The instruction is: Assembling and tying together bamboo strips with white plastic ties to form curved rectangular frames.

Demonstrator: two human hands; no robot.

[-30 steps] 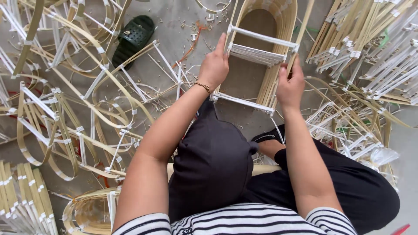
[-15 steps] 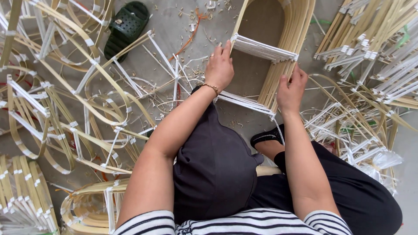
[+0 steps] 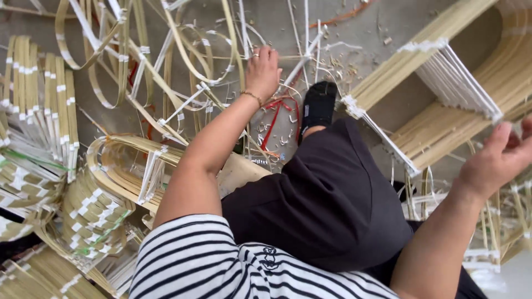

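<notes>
Left hand [image 3: 262, 71] moved off pale bamboo-strip frame with white bindings [image 3: 443, 83], now fingers down on loose floor strips [image 3: 188, 105]; right hand [image 3: 496, 158] open beside frame.

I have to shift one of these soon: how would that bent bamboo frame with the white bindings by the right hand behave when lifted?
The bamboo frame looks light for its size: thin strips around an open middle. It probably holds its shape, since white bindings tie the strips at the corners. It is bulky and may swing; the right hand touches only one edge.
</notes>
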